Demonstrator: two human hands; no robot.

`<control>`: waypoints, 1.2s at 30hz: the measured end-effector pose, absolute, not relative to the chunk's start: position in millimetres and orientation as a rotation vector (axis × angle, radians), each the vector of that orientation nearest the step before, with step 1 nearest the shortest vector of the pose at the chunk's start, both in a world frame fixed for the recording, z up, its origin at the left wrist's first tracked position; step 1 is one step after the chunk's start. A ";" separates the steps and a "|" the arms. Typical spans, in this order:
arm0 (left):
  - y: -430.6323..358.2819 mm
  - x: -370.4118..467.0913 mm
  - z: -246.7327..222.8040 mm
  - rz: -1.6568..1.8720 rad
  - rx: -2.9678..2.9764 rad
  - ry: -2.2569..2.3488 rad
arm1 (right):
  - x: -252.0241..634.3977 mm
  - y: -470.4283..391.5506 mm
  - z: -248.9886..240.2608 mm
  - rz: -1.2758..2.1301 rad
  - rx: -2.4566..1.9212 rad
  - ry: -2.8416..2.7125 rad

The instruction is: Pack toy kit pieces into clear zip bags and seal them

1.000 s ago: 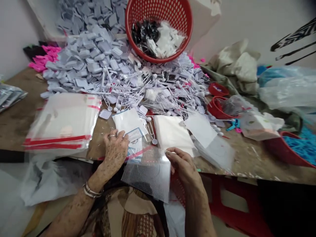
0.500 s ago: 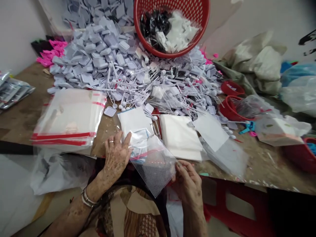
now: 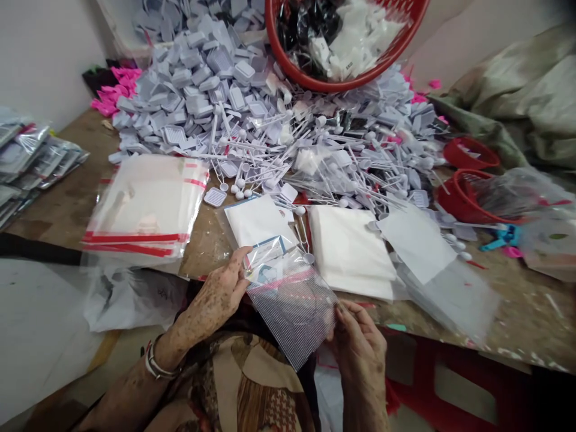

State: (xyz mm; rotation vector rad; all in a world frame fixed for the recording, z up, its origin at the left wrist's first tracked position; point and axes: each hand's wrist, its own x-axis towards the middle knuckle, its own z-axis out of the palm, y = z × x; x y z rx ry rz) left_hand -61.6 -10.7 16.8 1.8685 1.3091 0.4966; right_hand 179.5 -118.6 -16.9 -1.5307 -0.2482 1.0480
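Observation:
My right hand [image 3: 357,342] pinches the right corner of a clear plastic sheet with a fine dotted mesh pattern [image 3: 299,312], which hangs over the table's front edge. My left hand [image 3: 220,294] has its fingertips on the left edge of a clear packet with a printed blue-edged card [image 3: 265,258], which overlaps the sheet's upper left. Behind the packet lies a white sheet with a blue edge [image 3: 254,219]. A folded white stack [image 3: 351,252] is just right of them. A bracelet is round my left wrist.
Red-striped clear bags [image 3: 144,204] lie at the left, with packed silvery bags [image 3: 40,162] beyond. Pale plastic trays [image 3: 198,84] and small ladles [image 3: 270,156] form a heap behind. A red basket [image 3: 333,84] rests on it. Small red baskets [image 3: 468,198] stand at the right.
The whole view has shifted, so the table's things appear further right. My left fingers have moved from the white sheet down to the packet's edge. My right hand keeps its pinch.

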 end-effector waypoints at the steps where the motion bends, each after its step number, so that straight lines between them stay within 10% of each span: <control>1: -10.4 -62.7 18.0 0.487 1.868 1.289 | 179.2 -118.6 -16.9 1.049 -1.530 -0.250; 36: -12.0 -60.3 22.1 0.359 2.126 1.369 | 151.5 -108.1 -20.1 0.909 -1.655 -0.306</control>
